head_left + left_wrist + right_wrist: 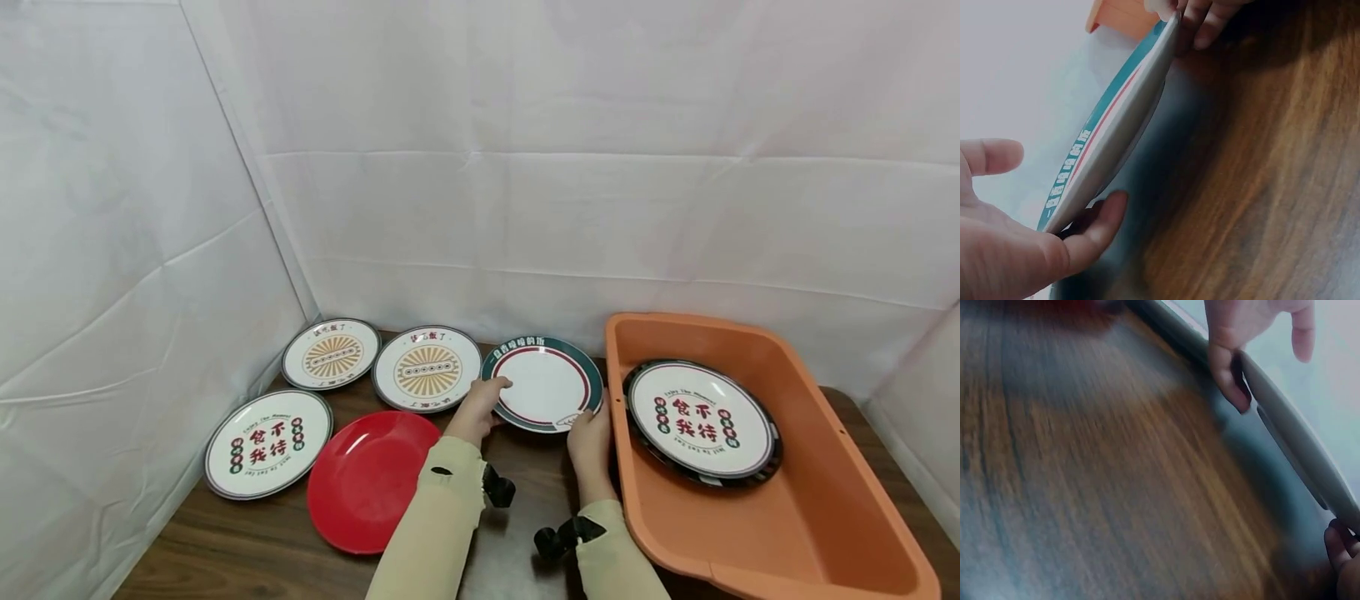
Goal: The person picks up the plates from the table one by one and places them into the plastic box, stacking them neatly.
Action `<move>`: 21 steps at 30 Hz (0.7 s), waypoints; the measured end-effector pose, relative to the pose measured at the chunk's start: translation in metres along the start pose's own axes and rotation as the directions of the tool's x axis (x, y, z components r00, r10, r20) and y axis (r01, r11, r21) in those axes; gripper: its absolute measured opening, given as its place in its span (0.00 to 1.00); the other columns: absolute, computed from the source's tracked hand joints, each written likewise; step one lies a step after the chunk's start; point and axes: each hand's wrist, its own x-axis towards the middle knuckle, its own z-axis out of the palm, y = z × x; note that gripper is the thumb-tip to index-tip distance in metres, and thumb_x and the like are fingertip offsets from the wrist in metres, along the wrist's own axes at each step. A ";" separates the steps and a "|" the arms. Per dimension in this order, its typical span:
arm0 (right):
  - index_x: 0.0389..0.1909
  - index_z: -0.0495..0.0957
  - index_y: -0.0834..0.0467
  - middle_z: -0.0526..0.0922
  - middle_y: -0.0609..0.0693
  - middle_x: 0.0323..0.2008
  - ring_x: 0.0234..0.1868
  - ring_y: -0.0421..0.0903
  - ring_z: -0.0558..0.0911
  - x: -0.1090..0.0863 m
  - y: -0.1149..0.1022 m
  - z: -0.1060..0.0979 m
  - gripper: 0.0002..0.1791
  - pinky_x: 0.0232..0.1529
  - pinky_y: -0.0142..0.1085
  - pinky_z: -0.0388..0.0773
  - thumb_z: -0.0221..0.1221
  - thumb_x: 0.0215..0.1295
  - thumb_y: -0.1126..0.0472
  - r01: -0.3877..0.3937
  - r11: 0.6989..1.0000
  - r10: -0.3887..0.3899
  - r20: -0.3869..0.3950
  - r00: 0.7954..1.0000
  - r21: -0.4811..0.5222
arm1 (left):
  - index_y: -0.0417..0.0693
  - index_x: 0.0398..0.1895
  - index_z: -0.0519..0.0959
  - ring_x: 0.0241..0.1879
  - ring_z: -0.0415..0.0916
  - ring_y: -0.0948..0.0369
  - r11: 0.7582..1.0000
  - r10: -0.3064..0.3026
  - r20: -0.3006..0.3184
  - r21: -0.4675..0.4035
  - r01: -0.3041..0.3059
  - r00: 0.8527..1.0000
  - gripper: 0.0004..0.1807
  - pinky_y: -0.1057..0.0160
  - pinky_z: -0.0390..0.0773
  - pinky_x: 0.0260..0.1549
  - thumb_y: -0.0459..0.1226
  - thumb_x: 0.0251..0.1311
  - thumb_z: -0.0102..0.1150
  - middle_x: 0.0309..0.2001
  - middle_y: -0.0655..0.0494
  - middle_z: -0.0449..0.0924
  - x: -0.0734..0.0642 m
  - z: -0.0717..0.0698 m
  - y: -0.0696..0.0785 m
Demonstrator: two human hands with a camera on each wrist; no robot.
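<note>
Between my two hands is a white plate point(543, 387) with a dark green rim and a red ring, lifted off the table and casting a shadow. My left hand point(477, 410) has its fingers curled under the plate's left rim; in the left wrist view the thumb point(997, 156) stands raised above the face. On the opposite rim, my right hand point(590, 442) pinches the plate close to the orange tub point(626, 492). Seen from the right wrist, the plate's pale underside point(1285, 434) is edge-on and the right fingers point(1338, 547) are partly cut off.
Left of the hands lie a red plate point(367, 483), two plates with yellow sunburst prints point(427, 369) and a white plate with red characters point(268, 446). Inside the tub, a similar white plate point(701, 421) rests on a dark-rimmed one. White cloth point(525, 208) hangs behind the wooden table.
</note>
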 end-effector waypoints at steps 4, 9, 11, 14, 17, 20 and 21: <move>0.68 0.48 0.69 0.50 0.67 0.68 0.69 0.57 0.50 -0.003 -0.007 0.001 0.28 0.67 0.45 0.47 0.36 0.67 0.72 0.041 0.999 -0.041 -0.041 0.998 -0.005 | 0.36 0.70 0.31 0.47 0.68 0.49 0.999 0.035 0.012 -0.023 -0.035 0.999 0.41 0.47 0.69 0.51 0.35 0.64 0.45 0.64 0.34 0.47 -0.005 -0.003 0.006; 0.69 0.49 0.68 0.52 0.66 0.68 0.68 0.55 0.52 -0.006 -0.014 0.005 0.27 0.66 0.45 0.50 0.35 0.68 0.72 0.039 0.999 -0.038 -0.057 0.998 0.014 | 0.34 0.69 0.39 0.45 0.72 0.49 0.997 0.066 -0.044 -0.032 -0.067 0.997 0.34 0.47 0.71 0.50 0.32 0.65 0.40 0.59 0.33 0.59 -0.016 -0.003 0.016; 0.68 0.49 0.69 0.53 0.66 0.67 0.68 0.55 0.54 -0.008 -0.016 0.005 0.28 0.66 0.45 0.51 0.36 0.67 0.73 0.043 0.998 -0.041 -0.058 0.998 0.044 | 0.35 0.69 0.42 0.42 0.75 0.50 0.993 0.109 -0.064 -0.037 -0.112 0.992 0.31 0.48 0.74 0.46 0.30 0.65 0.39 0.55 0.34 0.64 -0.013 -0.006 0.013; 0.68 0.49 0.69 0.53 0.66 0.67 0.67 0.56 0.55 -0.010 -0.019 0.006 0.28 0.64 0.46 0.54 0.36 0.67 0.73 0.062 0.993 -0.057 -0.047 0.997 0.101 | 0.39 0.67 0.43 0.35 0.78 0.53 0.977 0.187 -0.061 -0.095 -0.192 0.980 0.31 0.52 0.79 0.35 0.34 0.66 0.42 0.47 0.38 0.70 0.026 -0.021 -0.009; 0.68 0.52 0.67 0.55 0.66 0.66 0.63 0.57 0.60 -0.017 -0.026 0.007 0.28 0.60 0.44 0.61 0.36 0.66 0.72 0.097 0.988 -0.090 -0.065 0.994 0.120 | 0.41 0.67 0.43 0.28 0.78 0.55 0.969 0.209 -0.101 -0.113 -0.220 0.973 0.30 0.55 0.79 0.28 0.38 0.68 0.42 0.41 0.41 0.73 0.039 -0.028 -0.014; 0.68 0.54 0.66 0.56 0.66 0.63 0.56 0.58 0.65 -0.024 -0.036 0.008 0.28 0.53 0.44 0.65 0.37 0.65 0.72 0.102 0.986 -0.092 -0.082 0.992 0.130 | 0.42 0.67 0.44 0.23 0.76 0.59 0.974 0.195 -0.159 -0.086 -0.210 0.968 0.28 0.60 0.78 0.24 0.42 0.70 0.39 0.36 0.44 0.73 0.023 -0.024 -0.004; 0.67 0.54 0.66 0.57 0.66 0.61 0.53 0.57 0.66 -0.026 -0.040 0.008 0.28 0.50 0.43 0.67 0.38 0.64 0.72 0.103 0.985 -0.092 -0.090 0.992 0.137 | 0.41 0.68 0.45 0.22 0.76 0.60 0.977 0.189 -0.183 -0.062 -0.203 0.965 0.28 0.61 0.77 0.25 0.42 0.71 0.36 0.36 0.44 0.74 0.007 -0.021 0.005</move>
